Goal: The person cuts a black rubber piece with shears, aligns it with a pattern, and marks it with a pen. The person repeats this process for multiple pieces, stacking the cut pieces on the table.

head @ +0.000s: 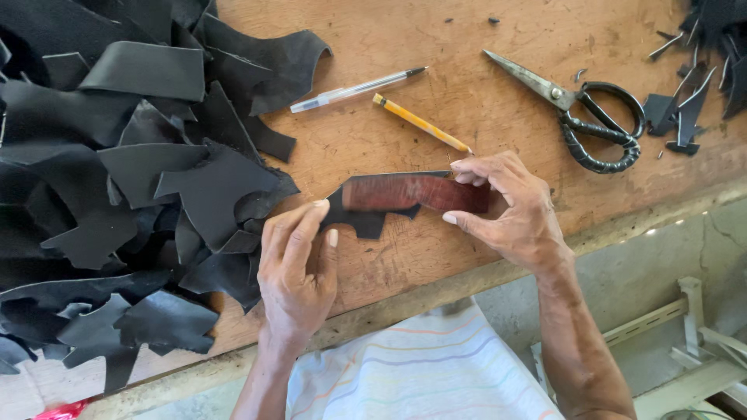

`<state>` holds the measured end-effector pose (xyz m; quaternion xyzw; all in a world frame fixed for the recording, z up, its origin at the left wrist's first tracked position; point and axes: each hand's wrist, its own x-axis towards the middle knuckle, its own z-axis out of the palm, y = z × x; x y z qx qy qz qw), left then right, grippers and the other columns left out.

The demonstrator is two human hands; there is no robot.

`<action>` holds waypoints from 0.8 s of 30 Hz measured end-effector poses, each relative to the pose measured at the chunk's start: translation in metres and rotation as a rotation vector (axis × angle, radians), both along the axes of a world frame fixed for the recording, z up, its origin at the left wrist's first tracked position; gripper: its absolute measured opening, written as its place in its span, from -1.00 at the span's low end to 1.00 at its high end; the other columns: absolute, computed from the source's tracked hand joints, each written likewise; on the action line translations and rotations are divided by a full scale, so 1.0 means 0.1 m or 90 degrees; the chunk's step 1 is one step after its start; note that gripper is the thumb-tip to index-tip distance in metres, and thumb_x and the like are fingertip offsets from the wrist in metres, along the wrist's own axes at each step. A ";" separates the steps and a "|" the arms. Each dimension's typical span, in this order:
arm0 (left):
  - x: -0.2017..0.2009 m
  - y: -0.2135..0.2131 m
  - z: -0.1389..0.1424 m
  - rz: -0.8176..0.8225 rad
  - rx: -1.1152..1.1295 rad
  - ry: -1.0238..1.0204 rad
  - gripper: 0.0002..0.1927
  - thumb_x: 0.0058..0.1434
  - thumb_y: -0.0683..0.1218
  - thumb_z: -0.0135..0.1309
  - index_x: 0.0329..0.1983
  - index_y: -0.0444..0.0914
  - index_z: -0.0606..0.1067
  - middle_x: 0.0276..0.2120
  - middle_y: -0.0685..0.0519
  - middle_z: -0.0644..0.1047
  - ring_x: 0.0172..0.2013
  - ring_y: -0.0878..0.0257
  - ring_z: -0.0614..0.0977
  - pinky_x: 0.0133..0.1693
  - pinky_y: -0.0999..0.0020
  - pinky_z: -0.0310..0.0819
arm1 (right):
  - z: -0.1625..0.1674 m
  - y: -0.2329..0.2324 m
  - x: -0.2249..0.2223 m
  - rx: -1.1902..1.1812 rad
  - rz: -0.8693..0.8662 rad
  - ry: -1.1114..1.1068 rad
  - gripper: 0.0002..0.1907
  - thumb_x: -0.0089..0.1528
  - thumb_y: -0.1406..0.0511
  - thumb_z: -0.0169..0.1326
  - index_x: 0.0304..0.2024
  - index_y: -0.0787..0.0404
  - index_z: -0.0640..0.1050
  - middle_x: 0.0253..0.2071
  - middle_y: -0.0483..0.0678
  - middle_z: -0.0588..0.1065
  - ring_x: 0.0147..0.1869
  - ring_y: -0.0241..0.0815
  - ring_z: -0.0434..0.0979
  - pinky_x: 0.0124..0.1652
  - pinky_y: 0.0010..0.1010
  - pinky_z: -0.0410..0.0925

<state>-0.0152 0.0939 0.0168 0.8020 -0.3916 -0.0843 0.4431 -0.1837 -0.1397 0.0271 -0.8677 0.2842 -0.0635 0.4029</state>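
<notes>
A cut black leather piece with a reddish-brown strip on it [405, 194] lies on the wooden table [436, 47]. My left hand [296, 268] presses its left end with the fingertips. My right hand [510, 206] pinches the strip's right end between thumb and fingers. A yellow pencil [420, 122] lies just beyond my right hand, and a clear pen [354, 90] lies past it.
A big heap of black leather cutouts [117, 179] covers the table's left side. Black-handled scissors [580, 109] lie at the right, with small black scraps [692, 85] in the far right corner. The table's worn front edge [436, 288] runs below my hands.
</notes>
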 end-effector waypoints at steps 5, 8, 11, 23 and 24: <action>0.00 0.01 -0.03 0.049 0.032 0.091 -0.59 0.23 -0.33 0.22 0.15 -0.34 0.50 0.02 -0.10 0.53 -0.23 0.19 0.57 -0.19 0.37 0.51 | -0.10 -0.10 -0.13 0.161 -0.086 -0.213 -0.45 0.15 0.30 0.41 0.17 0.23 0.54 0.02 -0.10 0.56 0.12 -0.31 0.57 0.16 -0.45 0.49; 0.01 0.01 -0.03 0.060 0.036 0.106 -0.60 0.24 -0.33 0.22 0.16 -0.33 0.50 0.01 -0.09 0.53 -0.27 0.25 0.57 -0.22 0.41 0.51 | -0.08 -0.15 -0.19 0.190 -0.126 -0.253 -0.40 0.15 0.30 0.43 0.20 0.31 0.53 0.02 -0.06 0.54 0.11 -0.30 0.53 0.14 -0.52 0.42; 0.01 0.01 -0.03 0.064 0.026 0.090 -0.59 0.26 -0.33 0.21 0.17 -0.33 0.49 0.03 -0.09 0.53 -0.22 0.25 0.58 -0.18 0.41 0.52 | -0.05 -0.13 -0.16 0.134 -0.077 -0.233 -0.43 0.17 0.30 0.41 0.20 0.26 0.53 0.00 -0.09 0.54 0.10 -0.31 0.55 0.14 -0.46 0.46; -0.18 0.07 0.01 -0.093 0.004 -0.011 -0.76 0.07 -0.35 0.19 -0.18 -0.31 0.53 0.05 -0.10 0.58 -0.25 0.06 0.62 -0.20 0.23 0.52 | 0.02 0.07 0.02 -0.075 0.059 -0.053 -0.48 -0.03 0.33 0.45 0.00 0.11 0.64 -0.10 -0.05 0.53 0.01 -0.09 0.52 -0.03 -0.32 0.43; -0.21 0.06 0.02 -0.109 0.017 -0.007 -0.76 0.04 -0.34 0.20 -0.20 -0.32 0.54 0.08 -0.12 0.58 -0.29 0.06 0.63 -0.24 0.21 0.52 | 0.02 0.06 0.02 -0.075 0.061 -0.054 -0.48 -0.03 0.33 0.45 0.00 0.11 0.64 -0.10 -0.05 0.53 0.01 -0.09 0.52 -0.03 -0.32 0.43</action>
